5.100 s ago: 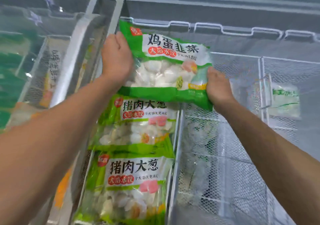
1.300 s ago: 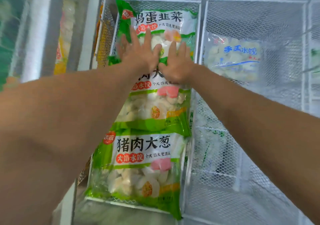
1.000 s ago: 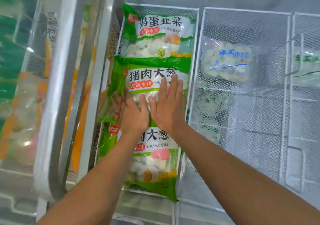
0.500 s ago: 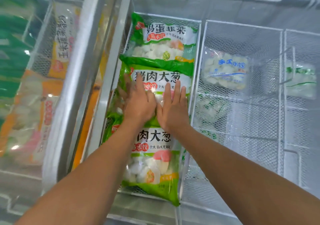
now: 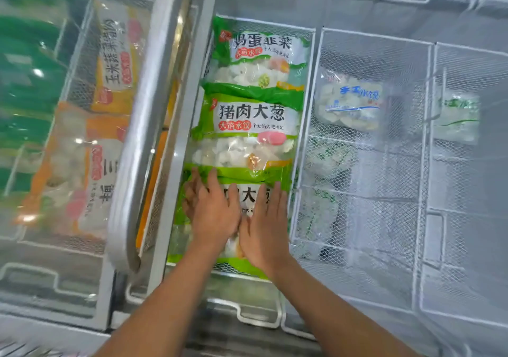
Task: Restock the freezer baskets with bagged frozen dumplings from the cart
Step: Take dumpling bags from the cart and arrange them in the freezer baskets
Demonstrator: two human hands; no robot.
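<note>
Left hand flat, fingers straight and a little spread, pressing on the nearest dumpling bag. Right hand just beside it, thumbs almost touching, fingers straight and together, flat on the same bag. Nothing gripped or pinched by either; only palms and fingers resting on the plastic.

Three green dumpling bags in a row in one narrow wire basket, overlapping like tiles: far bag against the back wall, middle bag lapping over its lower edge, nearest bag under the hands, reaching the front rim. White dumplings visible through clear windows in the far and middle bags.

To the right, a wider mesh basket holding a pale bag with blue lettering near the back, with further frosted bags below, seen dimly through the mesh. Further right, another basket with a pale bag with green lettering, blurred. To the left, a slid-back glass lid with a grey frame, and under the glass orange-and-white bags, washed out by reflections.

Most of the print on the nearest bag covered by the hands. Both forearms cut off at the bottom edge. Cart not in view.
</note>
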